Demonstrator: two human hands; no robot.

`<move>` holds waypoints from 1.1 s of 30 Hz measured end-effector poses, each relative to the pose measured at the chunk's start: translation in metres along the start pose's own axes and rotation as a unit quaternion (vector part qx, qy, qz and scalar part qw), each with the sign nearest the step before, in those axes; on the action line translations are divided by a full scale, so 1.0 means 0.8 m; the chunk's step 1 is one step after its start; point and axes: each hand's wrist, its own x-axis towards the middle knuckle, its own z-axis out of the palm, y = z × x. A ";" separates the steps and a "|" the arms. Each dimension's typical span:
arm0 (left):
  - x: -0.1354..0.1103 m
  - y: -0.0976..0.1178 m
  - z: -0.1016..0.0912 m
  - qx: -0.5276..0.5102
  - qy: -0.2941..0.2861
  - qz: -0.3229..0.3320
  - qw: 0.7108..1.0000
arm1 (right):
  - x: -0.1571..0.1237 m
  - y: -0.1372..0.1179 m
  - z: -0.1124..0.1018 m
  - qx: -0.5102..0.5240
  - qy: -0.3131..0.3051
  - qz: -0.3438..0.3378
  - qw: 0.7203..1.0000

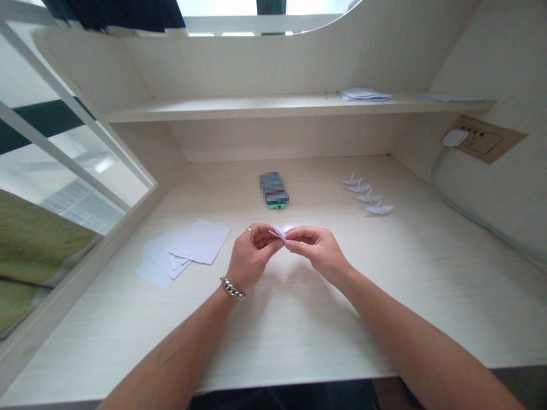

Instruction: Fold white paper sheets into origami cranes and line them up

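Left hand (252,253) and right hand (319,250) closed in fine pinches on a small folded white paper (279,232) over the desk (299,336), its shape half hidden, perhaps several layers, phone-like object (273,189) beyond pixelated, forearms (175,341) cut off below.

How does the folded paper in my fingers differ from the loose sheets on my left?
The folded paper is small and layered; the loose sheets are broader and flat. The folded paper is pinched between the left fingers and right fingers, while the loose sheets lie overlapping on the desk. Both are white.
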 end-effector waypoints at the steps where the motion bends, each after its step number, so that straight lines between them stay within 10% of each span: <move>1: 0.000 0.000 0.000 -0.015 0.010 -0.007 1.000 | 0.000 0.000 0.000 0.003 0.003 -0.001 1.000; 33: -0.001 0.002 0.002 -0.025 0.017 -0.040 0.999 | -0.003 0.003 0.010 0.045 0.035 -0.032 0.998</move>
